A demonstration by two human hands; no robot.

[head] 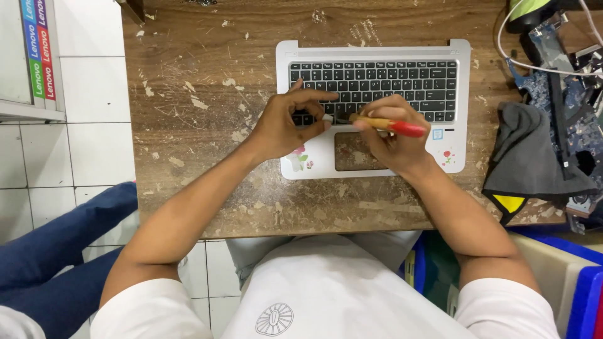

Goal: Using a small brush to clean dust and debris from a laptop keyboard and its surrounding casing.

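The person is working on the bottom row of keys of a silver laptop base (pixel 377 53) lying on the scratched wooden desk (pixel 188 94). The right hand (pixel 392 135) is gripping a tool with a wooden and red handle (pixel 389 125), its tip pointing at the keys. The left hand (pixel 289 122) is pinching something small and white there, maybe a key cap; it is too tiny to tell. The next move needs a gentle, steady tip. Small flower stickers (pixel 300 157) are sitting on the palm rest. Coloured box spines (pixel 38 47) are standing at the far left.
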